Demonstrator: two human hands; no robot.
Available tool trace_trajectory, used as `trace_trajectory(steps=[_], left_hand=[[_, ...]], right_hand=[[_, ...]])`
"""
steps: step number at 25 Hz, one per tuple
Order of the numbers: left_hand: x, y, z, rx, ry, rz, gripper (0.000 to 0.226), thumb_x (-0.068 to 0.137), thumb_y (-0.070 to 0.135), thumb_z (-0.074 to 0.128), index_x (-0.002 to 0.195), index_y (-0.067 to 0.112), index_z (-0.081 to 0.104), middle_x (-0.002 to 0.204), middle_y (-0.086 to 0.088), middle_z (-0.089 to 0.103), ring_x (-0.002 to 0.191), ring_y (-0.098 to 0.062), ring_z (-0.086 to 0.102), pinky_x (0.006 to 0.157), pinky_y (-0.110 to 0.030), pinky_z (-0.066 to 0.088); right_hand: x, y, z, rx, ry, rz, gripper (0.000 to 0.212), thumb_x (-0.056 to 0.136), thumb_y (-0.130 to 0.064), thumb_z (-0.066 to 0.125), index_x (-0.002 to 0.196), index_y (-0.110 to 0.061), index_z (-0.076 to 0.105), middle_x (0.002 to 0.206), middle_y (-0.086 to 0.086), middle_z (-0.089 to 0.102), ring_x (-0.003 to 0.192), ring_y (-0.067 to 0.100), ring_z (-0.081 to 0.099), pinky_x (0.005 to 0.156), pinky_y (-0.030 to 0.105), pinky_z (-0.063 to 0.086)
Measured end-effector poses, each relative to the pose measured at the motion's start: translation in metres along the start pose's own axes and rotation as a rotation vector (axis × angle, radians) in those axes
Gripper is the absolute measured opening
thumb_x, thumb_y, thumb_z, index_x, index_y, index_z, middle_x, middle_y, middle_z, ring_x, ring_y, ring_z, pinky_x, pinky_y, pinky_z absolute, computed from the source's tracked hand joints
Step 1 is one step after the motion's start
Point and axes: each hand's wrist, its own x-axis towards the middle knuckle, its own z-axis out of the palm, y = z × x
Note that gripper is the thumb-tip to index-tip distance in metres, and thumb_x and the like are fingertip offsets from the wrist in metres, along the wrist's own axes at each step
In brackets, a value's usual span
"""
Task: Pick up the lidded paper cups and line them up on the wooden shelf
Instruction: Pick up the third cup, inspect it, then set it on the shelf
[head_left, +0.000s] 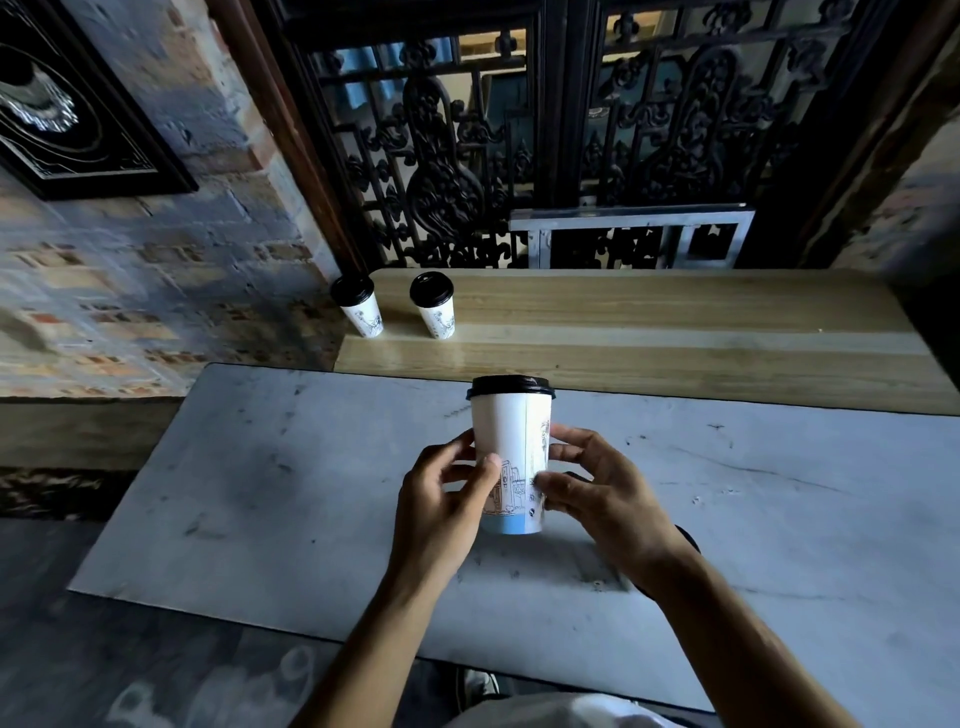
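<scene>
**Three lidded cups: two shelved, one in hand**

Item 1. Third paper cup (511, 457), white with line drawings and a pale blue base, black lid on. Location: upright over the grey marble table (260, 493), near its middle. Whether the base touches the slab or hangs just above it cannot be told. Held from both sides: left hand (447, 499) with thumb across the front and fingers round the far side; right hand (597, 488) with fingertips pressed to the opposite wall. Both hands are closed on the cup wall, neither clenched hard.

Items 2–3. Two shelved cups, first cup (361, 306) at the left end of the wooden shelf (675, 322), second cup (435, 305) just beside it to the right. Both upright, lids on, apart from each other.

Step in hand, as judged: carrying or lifting the third cup. Next move calls for a forward reach over the table's far edge, setting the cup right of the second at matching spacing.

Surroundings: carved dark screen (467, 156) behind the shelf, brick wall (156, 260) left, framed picture (67, 104) upper left. Shelf right of the pair is bare; nothing obstructs. Risk: squeezing soft paper walls, or clipping the second cup.
</scene>
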Motion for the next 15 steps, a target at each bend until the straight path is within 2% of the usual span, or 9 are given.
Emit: trace_trajectory(steps=[1,3,5,7,9,12,15], left_hand=[[-0.001,0.0,0.001,0.007,0.013,-0.011,0.022,0.08,0.041,0.068,0.102,0.042,0.074,0.107,0.002,0.076,0.095,-0.006,0.072,0.072,-0.017,0.057],[-0.002,0.0,0.003,0.016,0.032,-0.031,0.015,0.078,0.048,0.067,0.089,0.058,0.072,0.105,0.003,0.075,0.093,-0.007,0.073,0.078,-0.029,0.062],[-0.002,-0.003,0.003,0.016,0.026,-0.027,0.018,0.076,0.055,0.065,0.091,0.064,0.07,0.104,0.005,0.076,0.096,-0.011,0.074,0.084,-0.041,0.063],[-0.001,-0.006,0.003,0.028,0.025,-0.031,0.026,0.083,0.048,0.067,0.109,0.053,0.07,0.101,0.006,0.078,0.097,-0.015,0.076,0.085,-0.043,0.063],[-0.002,-0.008,0.005,0.045,0.033,-0.048,0.033,0.094,0.028,0.068,0.126,0.033,0.065,0.104,0.007,0.078,0.097,-0.015,0.076,0.087,-0.042,0.063],[-0.004,-0.011,0.01,0.063,0.053,-0.038,0.028,0.097,0.013,0.065,0.122,0.025,0.066,0.11,0.008,0.078,0.096,-0.01,0.077,0.089,-0.048,0.062],[-0.007,-0.006,0.018,0.06,0.034,-0.028,0.03,0.096,0.009,0.065,0.123,0.023,0.07,0.108,0.009,0.079,0.095,-0.01,0.077,0.089,-0.046,0.063]], right_hand=[[-0.001,-0.001,0.0,0.012,-0.01,0.006,0.054,0.076,-0.008,0.08,0.127,-0.017,0.067,0.119,0.019,0.071,0.098,0.033,0.073,0.085,0.047,0.059],[-0.003,-0.004,0.001,0.062,-0.039,0.031,0.053,0.08,-0.003,0.076,0.13,-0.017,0.064,0.116,0.019,0.074,0.093,0.03,0.073,0.08,0.042,0.058],[-0.005,-0.008,0.001,0.069,-0.055,0.048,0.051,0.088,0.005,0.071,0.133,-0.017,0.061,0.111,0.019,0.075,0.079,0.024,0.068,0.07,0.035,0.057],[-0.006,-0.008,0.0,0.035,-0.047,0.046,0.052,0.092,0.007,0.068,0.136,-0.018,0.059,0.113,0.018,0.075,0.077,0.021,0.067,0.067,0.031,0.055],[-0.005,-0.006,-0.003,-0.037,-0.027,0.031,0.055,0.087,-0.001,0.075,0.137,-0.019,0.059,0.122,0.015,0.074,0.087,0.022,0.071,0.07,0.03,0.056],[-0.006,-0.006,-0.009,-0.132,-0.007,0.023,0.059,0.077,-0.014,0.079,0.134,-0.019,0.063,0.126,0.008,0.074,0.09,0.021,0.071,0.071,0.027,0.055],[-0.008,-0.012,-0.016,-0.224,-0.048,0.019,0.047,0.084,-0.011,0.077,0.129,-0.022,0.07,0.125,0.0,0.076,0.091,0.02,0.069,0.074,0.028,0.054]])
